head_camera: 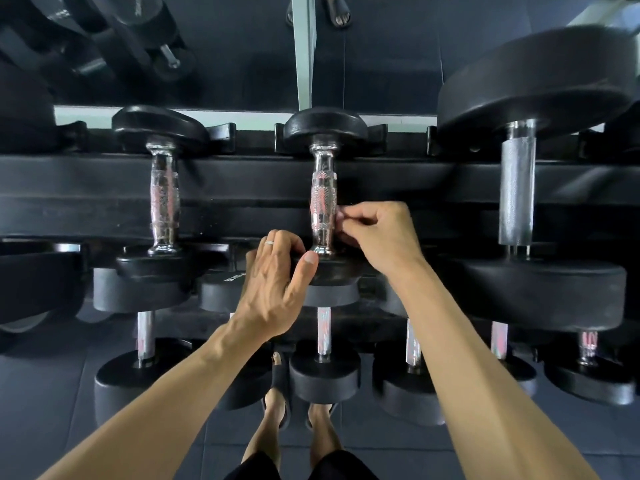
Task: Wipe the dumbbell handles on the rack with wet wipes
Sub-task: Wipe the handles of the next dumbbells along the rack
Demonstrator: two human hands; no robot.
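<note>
Standing nearest are two bare feet in dark sandals (280, 382) on the grey tiled floor (45, 403), partly hidden by the forearms and by the round black ends of dumbbells on the rack's lower shelf (325, 375). Those lower dumbbells have short straight metal bars, several cut off or covered by the shelf above.

Higher up, the left hand (273, 289) rests on the near rubber end of the middle dumbbell (323, 209) at the front edge of the rack's (86, 199) top shelf. Its thumb lies straight along the black rubber and its fingers curl over the rim; a pale ring shows on one finger. The right hand (377, 233) sits against the right side of that dumbbell's handle, near its lower end, with fingers bunched in a pinch. What they pinch is too small and hidden to make out; no wipe can be seen clearly.

The handle is shiny chrome, swollen in the middle, with bands of fine cross-hatched texture and smooth flared collars. To its left lies a similar dumbbell (162, 199) with the same bulging chrome grip. To the right lies a much larger dumbbell (517, 188), its thick matte ends blurred and its bar straight and dull grey. The rack's rails are flat, black and padded-looking.

Beyond the rack's back edge, a mirror (381, 53) shows dim, cropped reflections of floor and weights.
</note>
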